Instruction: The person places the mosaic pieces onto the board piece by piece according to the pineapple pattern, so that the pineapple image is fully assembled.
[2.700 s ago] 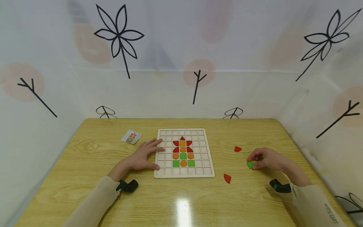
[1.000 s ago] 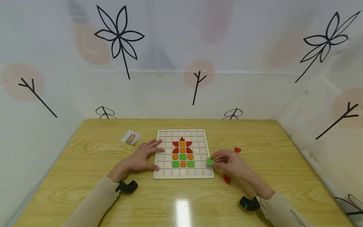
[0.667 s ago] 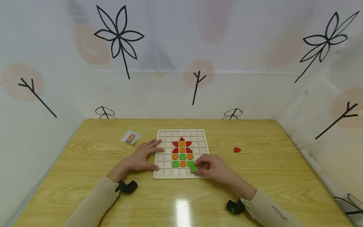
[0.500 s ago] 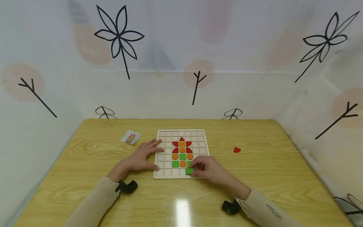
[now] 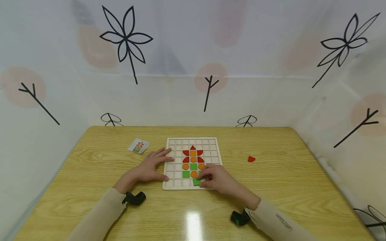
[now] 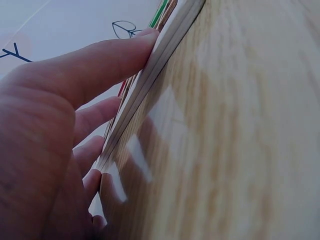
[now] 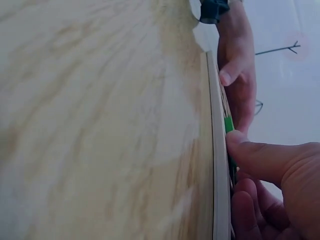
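Note:
A white square grid board [image 5: 212,153] lies on the table, bearing red, orange and green flat pieces in a flower-like pattern. My left hand [image 5: 149,167] rests on the board's left edge with fingers spread; in the left wrist view its thumb [image 6: 125,57] lies against the rim. Between thumb and fingertips my right hand [image 5: 221,179] pinches a green square tile [image 5: 196,182] over the bottom row, just below an orange disc [image 5: 194,174]. The tile looks tilted against the grid. Part of another green square [image 5: 199,172] shows behind the right fingers.
A small card [image 5: 138,146] printed with a coloured pattern on a grid lies left of the board. To the right is a loose red quarter-circle piece [image 5: 251,159]. A patterned white cloth [image 5: 169,100] stands behind the wooden table [image 5: 163,214].
My right hand has carried the green tile leftward from the table's right side onto the board's bottom row. Its forearm now covers where a second red piece lay. The left hand has stayed put.

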{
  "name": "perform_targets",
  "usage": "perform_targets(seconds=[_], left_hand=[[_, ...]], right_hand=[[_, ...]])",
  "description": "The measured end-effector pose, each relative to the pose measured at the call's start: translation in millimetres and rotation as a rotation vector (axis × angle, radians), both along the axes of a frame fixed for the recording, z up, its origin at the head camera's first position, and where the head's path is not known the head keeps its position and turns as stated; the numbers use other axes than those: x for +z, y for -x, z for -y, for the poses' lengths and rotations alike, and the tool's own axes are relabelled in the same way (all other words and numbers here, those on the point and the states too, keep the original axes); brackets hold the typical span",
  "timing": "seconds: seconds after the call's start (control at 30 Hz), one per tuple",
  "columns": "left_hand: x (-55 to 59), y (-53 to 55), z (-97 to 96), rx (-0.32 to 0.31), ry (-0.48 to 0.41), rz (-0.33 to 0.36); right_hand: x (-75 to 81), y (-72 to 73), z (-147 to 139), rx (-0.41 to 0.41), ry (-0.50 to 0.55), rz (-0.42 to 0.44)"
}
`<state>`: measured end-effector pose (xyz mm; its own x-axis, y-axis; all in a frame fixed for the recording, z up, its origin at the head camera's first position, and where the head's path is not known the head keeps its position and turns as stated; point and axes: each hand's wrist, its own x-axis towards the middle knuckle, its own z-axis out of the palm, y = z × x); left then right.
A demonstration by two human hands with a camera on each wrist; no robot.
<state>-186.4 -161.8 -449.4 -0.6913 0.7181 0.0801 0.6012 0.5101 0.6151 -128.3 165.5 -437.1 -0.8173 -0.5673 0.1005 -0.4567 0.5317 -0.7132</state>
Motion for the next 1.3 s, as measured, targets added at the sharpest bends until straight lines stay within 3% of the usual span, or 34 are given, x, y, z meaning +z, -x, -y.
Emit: perform_targets(seconds=[0.4, 0.93, 1.03, 1.17, 1.3], left_hand=[[-0.4, -0.8, -0.4, -0.006, 0.002, -0.015], [-0.1, 0.6, 0.4, -0.006, -0.001, -0.009], [0.1, 0.8, 1.0, -0.006, 0.004, -0.009], [-0.8, 1.1, 1.0, -0.011, 0.01, -0.011], [-1.8, 1.0, 1.1, -0.015, 0.007, -0.017]], right_hand=[[5.2, 3.9, 4.0, -0.009, -0.048, 0.056], [9.4, 3.6, 13.9, -0.048, -0.161, 0.018], [10.4, 4.7, 12.7, -0.035, -0.127, 0.047], [12.2, 8.0, 1.1, -0.015, -0.006, 0.108], [17.5, 10.7, -20.0, -0.059, 0.068, 0.133]])
